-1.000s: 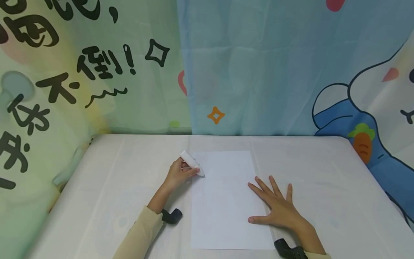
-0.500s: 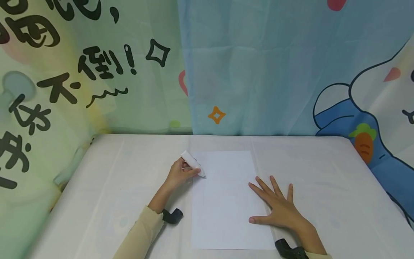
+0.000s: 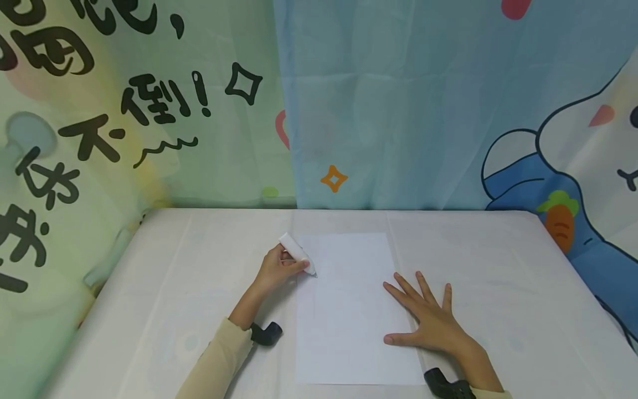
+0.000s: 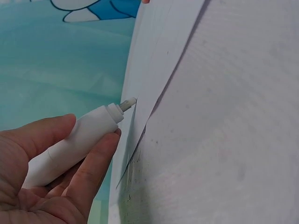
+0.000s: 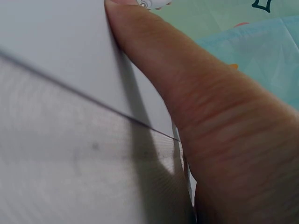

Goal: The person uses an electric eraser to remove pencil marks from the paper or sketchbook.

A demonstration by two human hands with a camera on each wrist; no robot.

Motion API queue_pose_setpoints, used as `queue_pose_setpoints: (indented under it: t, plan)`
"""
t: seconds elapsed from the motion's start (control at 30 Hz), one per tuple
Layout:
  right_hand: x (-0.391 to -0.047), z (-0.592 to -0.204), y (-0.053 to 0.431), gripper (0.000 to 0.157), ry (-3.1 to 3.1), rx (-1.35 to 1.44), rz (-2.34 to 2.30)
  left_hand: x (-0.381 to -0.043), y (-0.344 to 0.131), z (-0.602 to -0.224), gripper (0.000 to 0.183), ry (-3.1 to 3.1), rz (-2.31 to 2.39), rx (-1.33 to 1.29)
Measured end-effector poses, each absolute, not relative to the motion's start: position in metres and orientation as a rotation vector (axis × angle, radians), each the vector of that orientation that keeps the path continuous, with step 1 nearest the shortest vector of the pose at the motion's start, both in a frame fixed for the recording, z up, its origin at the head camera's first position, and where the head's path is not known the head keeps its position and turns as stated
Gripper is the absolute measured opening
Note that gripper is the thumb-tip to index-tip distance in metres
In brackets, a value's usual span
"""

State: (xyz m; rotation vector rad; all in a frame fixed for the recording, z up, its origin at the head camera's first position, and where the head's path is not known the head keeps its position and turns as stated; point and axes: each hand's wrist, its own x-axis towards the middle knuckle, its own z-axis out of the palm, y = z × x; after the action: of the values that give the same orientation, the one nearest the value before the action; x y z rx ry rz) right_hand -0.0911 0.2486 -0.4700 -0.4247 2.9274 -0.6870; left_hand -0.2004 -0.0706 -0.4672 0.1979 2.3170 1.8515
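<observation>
A thick white marker (image 3: pixel 294 247) with a grey, pale-ended tip slants down to the right in the head view. My left hand (image 3: pixel 273 270) pinches it between thumb and fingers near the upper left of a white paper sheet (image 3: pixel 351 321). In the left wrist view the marker (image 4: pixel 83 137) lies along the fingers, its tip right at the paper (image 4: pixel 163 51) near one edge. My right hand (image 3: pixel 430 320) rests spread on the sheet's right side, fingers straight. In the right wrist view its thumb (image 5: pixel 163 56) reaches onto the paper.
A white cloth covers the table (image 3: pixel 508 288) under the sheet. Printed curtains (image 3: pixel 389 122) stand behind the table and along its left side. A black wrist device (image 3: pixel 266 333) sits on the left wrist, and another black device (image 3: pixel 446 385) on the right.
The marker tip has shifted very slightly down in the head view, with the left hand almost still. The right hand keeps its place on the sheet.
</observation>
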Motion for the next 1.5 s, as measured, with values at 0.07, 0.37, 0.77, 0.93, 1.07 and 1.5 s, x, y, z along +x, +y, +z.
queue_pose_setpoints:
  t: [0.07, 0.37, 0.77, 0.93, 1.07, 1.5]
  plan:
    - [-0.0912, -0.4701, 0.2487, 0.104, 2.925, -0.426, -0.683, -0.1998, -0.0706, -0.4668, 0.032, 2.326, 1.841, 0.195]
    - [-0.0914, -0.4698, 0.2471, 0.104, 2.919, -0.415, -0.682, -0.2001, -0.0713, -0.4663, 0.033, 2.307, 1.851, 0.208]
    - [-0.0904, -0.4688, 0.2461, 0.104, 2.917, -0.41, -0.689, -0.2008, -0.0721, -0.4667, 0.034, 2.292, 1.864, 0.264]
    - [-0.0909, -0.4694, 0.2474, 0.104, 2.92, -0.422, -0.687, -0.2001, -0.072, -0.4661, 0.034, 2.284, 1.881, 0.271]
    - [-0.0912, -0.4696, 0.2483, 0.104, 2.92, -0.431, -0.684, -0.1998, -0.0723, -0.4671, 0.034, 2.291, 1.885, 0.286]
    - [-0.0909, -0.4714, 0.2495, 0.103, 2.925, -0.441, -0.694, -0.1999, -0.0732, -0.4667, 0.035, 2.316, 1.852, 0.282]
